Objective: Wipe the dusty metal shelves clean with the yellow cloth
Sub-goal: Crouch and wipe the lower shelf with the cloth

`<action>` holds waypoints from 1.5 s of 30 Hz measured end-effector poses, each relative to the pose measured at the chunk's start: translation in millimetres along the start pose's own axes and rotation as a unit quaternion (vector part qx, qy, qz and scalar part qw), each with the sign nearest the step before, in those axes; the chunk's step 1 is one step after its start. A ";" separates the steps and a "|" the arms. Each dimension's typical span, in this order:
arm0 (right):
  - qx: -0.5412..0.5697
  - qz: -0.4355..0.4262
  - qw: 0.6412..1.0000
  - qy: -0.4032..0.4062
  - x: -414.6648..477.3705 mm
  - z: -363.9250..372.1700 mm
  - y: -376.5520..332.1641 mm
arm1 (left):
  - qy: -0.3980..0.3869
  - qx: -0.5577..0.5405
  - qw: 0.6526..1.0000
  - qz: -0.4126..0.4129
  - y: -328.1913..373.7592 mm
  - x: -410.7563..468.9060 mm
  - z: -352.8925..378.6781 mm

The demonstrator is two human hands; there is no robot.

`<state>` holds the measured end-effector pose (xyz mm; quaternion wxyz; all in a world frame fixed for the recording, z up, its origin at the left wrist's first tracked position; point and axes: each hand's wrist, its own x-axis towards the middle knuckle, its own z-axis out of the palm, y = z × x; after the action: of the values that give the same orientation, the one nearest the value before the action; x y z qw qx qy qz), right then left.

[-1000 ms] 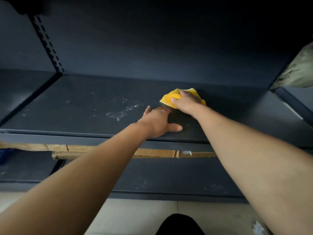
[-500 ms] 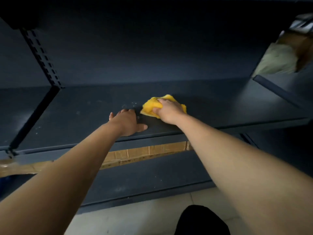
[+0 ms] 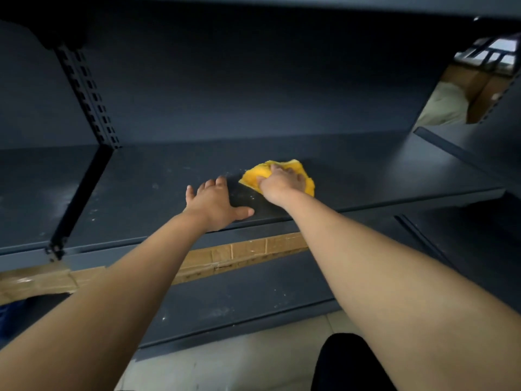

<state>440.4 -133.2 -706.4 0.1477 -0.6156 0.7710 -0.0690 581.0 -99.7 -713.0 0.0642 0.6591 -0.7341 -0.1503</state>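
A dark metal shelf (image 3: 380,176) runs across the middle of the view, with faint white dust specks left of centre. My right hand (image 3: 283,182) presses a crumpled yellow cloth (image 3: 255,176) flat on the shelf, fingers closed over it. My left hand (image 3: 215,204) rests palm down on the shelf just left of the cloth, fingers spread, holding nothing. Part of the cloth is hidden under my right hand.
A slotted upright (image 3: 88,94) and a shelf bracket (image 3: 79,198) stand at the left. A cardboard strip (image 3: 248,252) lies under the shelf's front edge. A lower shelf (image 3: 253,300) and pale floor tiles (image 3: 225,365) sit below. Boxes (image 3: 473,94) show at the upper right.
The cloth and my right hand have slid left across the shelf over the dusty patch. My left hand has moved left along with it. My view has swung to the right.
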 end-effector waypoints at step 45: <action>-0.035 -0.020 0.999 0.003 -18.1 10.1 -11.6 | -0.012 0.017 0.999 -0.049 -47.0 -23.4 -12.1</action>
<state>457.9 -117.6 -710.0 0.1226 -0.6352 0.7612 -0.0466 632.0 -82.2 -713.4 0.0363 0.6933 -0.7042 -0.1486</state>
